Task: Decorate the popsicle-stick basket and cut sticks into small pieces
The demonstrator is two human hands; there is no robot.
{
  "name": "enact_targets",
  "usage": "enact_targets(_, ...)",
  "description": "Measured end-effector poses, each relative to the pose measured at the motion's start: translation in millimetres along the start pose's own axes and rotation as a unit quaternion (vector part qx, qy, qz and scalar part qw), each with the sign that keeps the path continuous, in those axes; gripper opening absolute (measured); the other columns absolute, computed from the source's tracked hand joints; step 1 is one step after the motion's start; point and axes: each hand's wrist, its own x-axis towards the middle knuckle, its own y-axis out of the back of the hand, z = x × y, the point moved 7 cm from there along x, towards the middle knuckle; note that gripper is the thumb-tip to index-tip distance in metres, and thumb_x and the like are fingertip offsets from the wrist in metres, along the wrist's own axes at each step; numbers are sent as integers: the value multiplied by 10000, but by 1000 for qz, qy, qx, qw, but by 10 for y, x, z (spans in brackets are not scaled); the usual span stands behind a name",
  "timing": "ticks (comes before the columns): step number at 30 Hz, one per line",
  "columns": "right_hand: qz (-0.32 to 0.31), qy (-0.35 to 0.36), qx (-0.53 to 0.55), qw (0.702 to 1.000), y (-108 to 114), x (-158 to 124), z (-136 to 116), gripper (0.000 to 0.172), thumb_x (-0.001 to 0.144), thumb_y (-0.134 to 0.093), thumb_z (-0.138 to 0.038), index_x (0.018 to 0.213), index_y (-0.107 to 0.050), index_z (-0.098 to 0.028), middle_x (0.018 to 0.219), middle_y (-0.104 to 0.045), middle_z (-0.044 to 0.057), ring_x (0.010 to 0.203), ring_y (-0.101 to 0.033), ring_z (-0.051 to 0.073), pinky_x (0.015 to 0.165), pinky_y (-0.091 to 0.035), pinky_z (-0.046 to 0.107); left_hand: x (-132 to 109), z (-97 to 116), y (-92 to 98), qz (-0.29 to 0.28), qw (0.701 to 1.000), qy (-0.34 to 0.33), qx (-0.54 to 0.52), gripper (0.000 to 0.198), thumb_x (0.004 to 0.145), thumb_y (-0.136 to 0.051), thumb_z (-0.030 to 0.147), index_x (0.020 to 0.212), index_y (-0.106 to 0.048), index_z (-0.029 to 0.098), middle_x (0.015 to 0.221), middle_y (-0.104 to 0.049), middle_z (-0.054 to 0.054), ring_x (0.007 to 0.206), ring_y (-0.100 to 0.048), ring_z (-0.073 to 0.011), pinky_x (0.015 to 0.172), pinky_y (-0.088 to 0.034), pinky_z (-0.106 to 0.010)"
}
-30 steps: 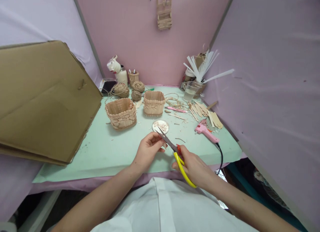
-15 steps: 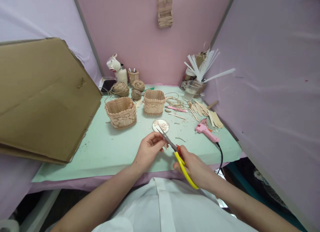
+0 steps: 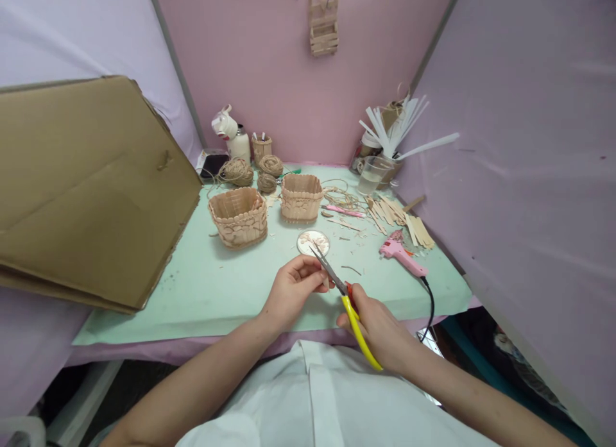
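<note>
My right hand is wrapped round the handles of a pair of scissors, one yellow and one red. Their metal blades point up and to the left, over the fingertips of my left hand. Thumb and fingers of that hand pinch a small pale piece, perhaps a bit of wooden stick, right beside the blades. It is mostly hidden, and whether the blades touch it I cannot tell. Just beyond the scissor tips lies a round white dish with small pale chips in it.
Two wooden-stick baskets stand behind my hands, with twine balls further back. To the right lie a pink glue gun, loose wooden sticks and a pink cutter. A large cardboard sheet leans at left.
The whole view has shifted slightly, so things appear a little further right. Both hands and the scissors keep nearly the same pose, still close together.
</note>
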Motion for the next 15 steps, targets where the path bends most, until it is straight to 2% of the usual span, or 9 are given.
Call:
enact_targets(6, -42, -14, -1, 999, -30, -33, 10, 113, 820, -381, -198, 795, -276, -232, 754, -634, -8, 628, -517, 132, 604, -326, 241, -86, -19, 41, -15, 1000, 19, 4, 106, 732, -627, 219, 800, -586, 149, 661, -643, -5, 626, -591, -98, 652, -482, -228)
enact_targets(9, -66, 11, 22, 998, -18, -31, -18, 147, 817, -386, -224, 747, -256, -234, 693, -556, -35, 591, -449, 116, 562, -318, 226, -123, -44, 112, -3, 999, 41, 8, 137, 727, -637, 248, 803, -583, 149, 697, -652, -25, 660, -607, -117, 628, -475, -224)
enact_targets(12, -55, 16, 31, 998, 44, -18, -31, 201, 814, -399, -263, 714, -227, -234, 641, -448, -57, 553, -363, 103, 526, -299, 217, -128, -38, 160, 13, 999, 50, 13, 152, 725, -639, 266, 809, -583, 152, 721, -651, -31, 654, -601, -116, 597, -461, -213)
enact_targets(15, -54, 1, 5, 999, 72, -12, -32, 220, 794, -456, -299, 745, -252, -235, 646, -477, -59, 564, -386, 111, 537, -290, 219, -112, -3, 168, 19, 999, 33, 14, 131, 720, -636, 243, 798, -580, 155, 714, -638, -20, 636, -583, -109, 573, -445, -208)
